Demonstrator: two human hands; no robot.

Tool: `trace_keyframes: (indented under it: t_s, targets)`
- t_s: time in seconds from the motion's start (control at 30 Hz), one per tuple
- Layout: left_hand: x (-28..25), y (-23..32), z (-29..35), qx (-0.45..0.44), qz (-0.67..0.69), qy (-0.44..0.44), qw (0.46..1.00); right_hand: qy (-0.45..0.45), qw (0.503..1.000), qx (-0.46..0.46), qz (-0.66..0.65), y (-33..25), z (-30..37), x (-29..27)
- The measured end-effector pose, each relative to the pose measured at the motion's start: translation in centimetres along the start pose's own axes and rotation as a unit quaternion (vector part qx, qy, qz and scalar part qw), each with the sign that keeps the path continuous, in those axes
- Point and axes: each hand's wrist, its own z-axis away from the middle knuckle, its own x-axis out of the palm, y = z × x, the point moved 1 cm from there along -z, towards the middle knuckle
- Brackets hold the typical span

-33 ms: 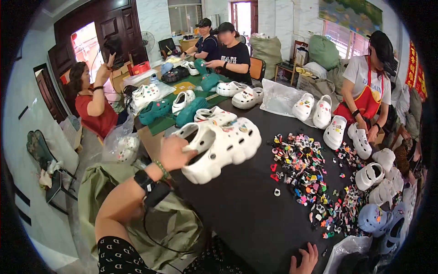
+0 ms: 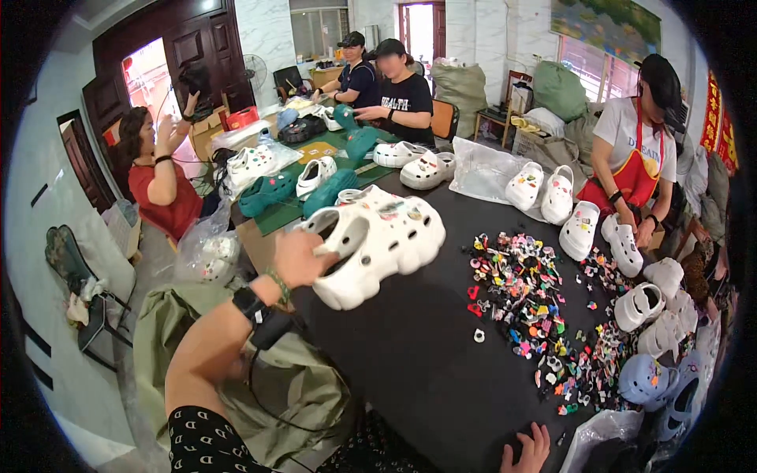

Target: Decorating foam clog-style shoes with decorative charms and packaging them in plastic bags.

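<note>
My left hand (image 2: 302, 258) grips a white foam clog (image 2: 394, 264) by its heel end, fingers at the foot opening. Several holes show along its side, and small charms dot its top. It is held at the left part of the black table (image 2: 418, 355), and a second white clog shows partly behind it. At the near edge of the table, my right hand (image 2: 527, 453) holds nothing, its fingers spread. Up from that hand lies a heap of colourful shoe charms (image 2: 528, 296).
White clogs (image 2: 579, 230) line the right side, with blue clogs (image 2: 645, 380) nearer. Green clogs (image 2: 266, 193) lie at the far left. A co-worker in a red apron (image 2: 631, 185) handles a clog; others work across the table. A green sack (image 2: 169, 339) sits left below.
The clog in my left hand has shifted slightly up and to the left. The hands of the person in red at the left have moved. My right hand stays in place.
</note>
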Motion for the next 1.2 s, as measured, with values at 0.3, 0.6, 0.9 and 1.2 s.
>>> trace_keyframes:
  t_s: [0.3,0.6,0.9,1.2]
  targets:
    - [1.1,-8.8,-19.3,-0.156,-0.117,0.280,0.940,0.001,1.000,0.028,0.013,-1.3,-0.8,0.0]
    - [7.0,-7.9,-12.1,0.017,-0.002,0.222,0.975,0.006,1.000,0.020,0.018,-0.9,-1.0,0.4]
    - [7.6,4.5,8.4,0.127,0.148,0.103,0.975,0.036,0.997,0.062,0.004,2.1,1.7,1.9]
    - [10.2,11.5,17.0,0.179,0.136,-0.007,0.974,0.032,0.992,0.026,-0.117,1.2,1.5,-0.5]
